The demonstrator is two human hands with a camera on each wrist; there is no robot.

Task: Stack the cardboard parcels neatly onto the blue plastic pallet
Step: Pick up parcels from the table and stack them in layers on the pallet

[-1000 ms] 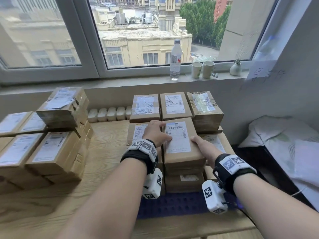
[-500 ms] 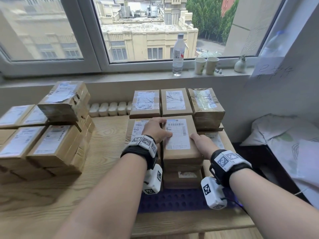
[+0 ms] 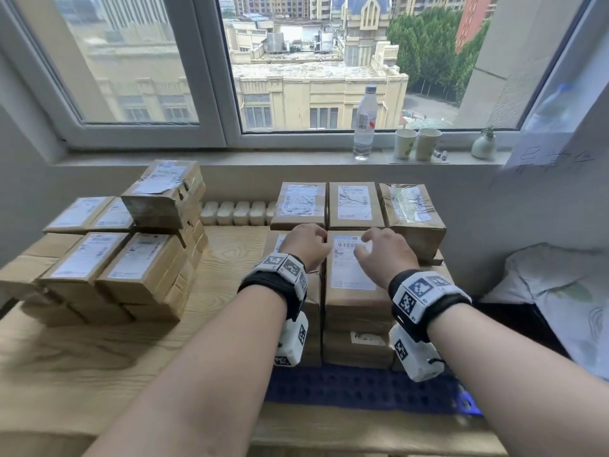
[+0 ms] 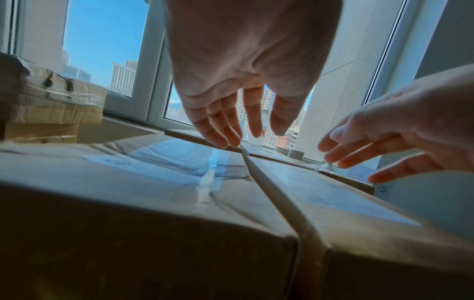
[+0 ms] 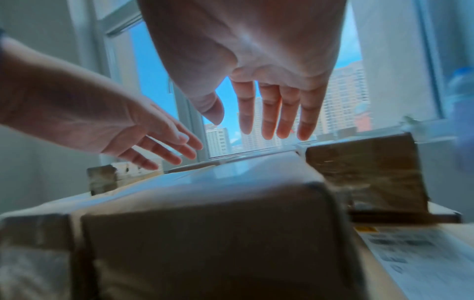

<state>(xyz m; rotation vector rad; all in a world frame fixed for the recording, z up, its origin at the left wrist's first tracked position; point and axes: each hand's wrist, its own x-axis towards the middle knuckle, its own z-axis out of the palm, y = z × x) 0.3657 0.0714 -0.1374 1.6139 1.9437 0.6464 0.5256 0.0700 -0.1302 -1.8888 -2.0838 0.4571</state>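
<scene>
On the left of the wooden table waits a heap of cardboard parcels, taped and labelled, not yet moved; they look stiff and boxy, probably light enough for two hands, and the glossy tape and labels could be slippery, so I judge the plain cardboard side walls the best place to take hold, one palm on each long side. To the right of that heap the left hand hovers with its grip released, fingers straight and loosely spread, just above the seam between two top parcels; the left wrist view shows the fingertips near the cardboard, though whether they touch I cannot tell. Beside it lies the middle parcel, topmost on its column, close against its left neighbour. The right hand hangs over it, grip also released, holding nothing. Under the stack the blue plastic pallet shows at the near edge; further right a taller taped parcel stands on the back row.
</scene>
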